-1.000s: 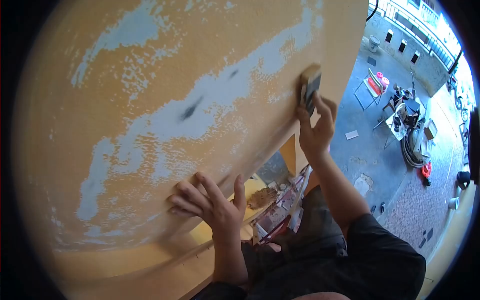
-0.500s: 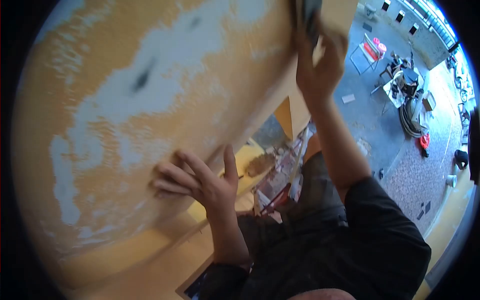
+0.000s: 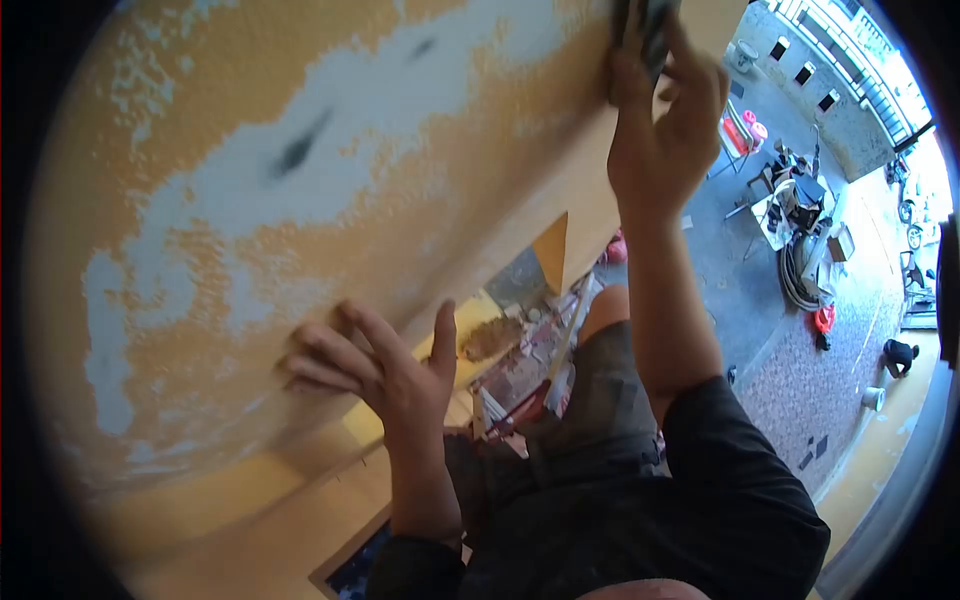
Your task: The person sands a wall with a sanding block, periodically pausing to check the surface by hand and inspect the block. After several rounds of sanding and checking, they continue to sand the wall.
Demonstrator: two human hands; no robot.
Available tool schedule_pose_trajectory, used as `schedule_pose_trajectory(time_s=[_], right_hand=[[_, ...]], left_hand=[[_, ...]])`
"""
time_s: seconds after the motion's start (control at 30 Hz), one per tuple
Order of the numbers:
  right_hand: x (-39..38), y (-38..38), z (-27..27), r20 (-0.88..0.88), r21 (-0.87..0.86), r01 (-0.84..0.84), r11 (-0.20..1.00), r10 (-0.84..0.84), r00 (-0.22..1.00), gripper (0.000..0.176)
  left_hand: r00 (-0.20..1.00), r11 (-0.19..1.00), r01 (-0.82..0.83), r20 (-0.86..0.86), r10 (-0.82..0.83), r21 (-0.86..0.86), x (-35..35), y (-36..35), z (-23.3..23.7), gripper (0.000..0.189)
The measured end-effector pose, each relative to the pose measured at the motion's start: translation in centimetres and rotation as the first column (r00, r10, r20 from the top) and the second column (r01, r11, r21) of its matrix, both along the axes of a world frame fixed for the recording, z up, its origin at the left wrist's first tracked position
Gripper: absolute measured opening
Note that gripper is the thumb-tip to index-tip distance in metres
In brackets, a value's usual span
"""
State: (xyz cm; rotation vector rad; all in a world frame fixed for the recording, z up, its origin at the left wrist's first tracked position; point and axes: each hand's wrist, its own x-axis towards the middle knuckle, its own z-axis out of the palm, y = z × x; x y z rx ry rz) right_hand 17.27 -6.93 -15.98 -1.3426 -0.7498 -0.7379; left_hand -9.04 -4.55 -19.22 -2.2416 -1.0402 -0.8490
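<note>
A yellow painted wall surface [image 3: 230,300] with uneven white patches of filler and dark smudges takes up the left and top of the view. My left hand [image 3: 385,365] rests its fingertips on it near the lower edge, fingers spread and thumb raised, holding nothing. Higher up on the right, my right hand [image 3: 665,160] grips a dark sanding block [image 3: 645,35] against the surface near its edge. The block is partly cut off at the top of the view, and its working face is hidden.
Below stand a folding chair [image 3: 738,140] with pink items and a cluttered chair [image 3: 775,220] beside a coiled hose [image 3: 797,275]. A crouching person [image 3: 898,357] is at far right near a white bucket [image 3: 873,398]. Rubble [image 3: 520,360] and a red-handled tool [image 3: 525,410] lie by my legs.
My right hand and the sanding block have shifted slightly right and up in view. My left hand stays on the surface. The view has turned a little, showing more of the crouching person.
</note>
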Motion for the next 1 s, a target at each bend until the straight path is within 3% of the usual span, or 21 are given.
schedule_pose_trajectory(time_s=[0.1,0.13,0.17,0.27,0.3,0.37,0.47,0.63,0.7,0.8,0.93,0.97,1.0], right_hand=[[-1.0,-0.6,-4.2,0.09,-0.089,0.04,0.995,-0.032,0.995,0.034],[-2.2,-1.2,-5.1,-0.022,-0.131,-0.016,0.991,0.013,1.0,0.033],[-1.6,-0.9,-5.8,-0.004,-0.116,-0.019,0.993,0.019,1.0,0.033],[-0.6,-0.6,-2.0,0.031,-0.1,0.041,0.994,-0.039,0.999,0.035],[0.1,-0.1,-0.1,0.052,-0.014,-0.003,1.0,0.004,0.999,0.035],[0.0,0.0,-1.0,0.041,-0.028,0.027,0.999,-0.025,0.999,0.035],[-2.4,-1.6,-7.5,-0.076,-0.136,-0.048,0.989,0.038,0.996,0.04],[-0.8,-1.0,0.1,-0.052,-0.055,-0.064,0.996,0.061,0.997,0.034],[-1.1,-0.3,-0.3,-0.013,0.027,-0.056,0.998,0.056,0.998,0.036],[-2.0,-1.1,-7.3,-0.041,-0.077,-0.068,0.995,0.065,0.997,0.038],[-1.3,0.2,-3.2,-0.156,0.055,-0.117,0.992,0.125,0.98,0.031],[-1.4,0.1,-1.5,-0.284,0.102,-0.177,0.979,0.199,0.938,0.03],[-0.8,0.1,-2.3,-0.169,-0.003,-0.104,0.995,0.102,0.98,0.033]], left_hand=[[0.999,0.999,0.028,-0.017,-0.027,0.018,-0.1,0.2,-0.2,0.09],[0.999,0.999,0.035,-0.022,-0.034,0.029,-0.3,0.1,-0.3,0.089],[1.0,0.999,0.029,-0.004,-0.029,0.045,-0.5,0.2,-0.3,0.089],[1.0,0.999,0.019,-0.007,-0.02,-0.026,-0.1,-0.3,-0.1,0.087],[1.0,0.999,0.021,-0.021,-0.022,-0.051,0.0,-0.6,-0.2,0.087],[1.0,0.995,0.011,0.029,-0.008,-0.103,0.3,-0.8,0.3,0.086],[0.999,0.997,0.032,0.018,-0.031,-0.063,-0.3,-0.9,0.2,0.086],[1.0,0.992,0.012,0.028,-0.008,-0.125,0.5,-1.4,1.1,0.081],[1.0,0.986,0.011,0.01,-0.01,-0.169,0.0,-2.1,1.2,0.08],[0.999,0.992,-0.005,-0.043,-0.001,-0.127,-0.3,-2.0,1.5,0.086],[1.0,0.993,0.005,-0.018,-0.008,-0.121,0.5,-1.7,1.6,0.085],[1.0,0.991,0.004,-0.028,-0.008,-0.136,0.5,-1.7,1.2,0.085],[1.0,0.99,0.004,-0.022,-0.007,-0.144,0.6,-1.7,1.0,0.085]])
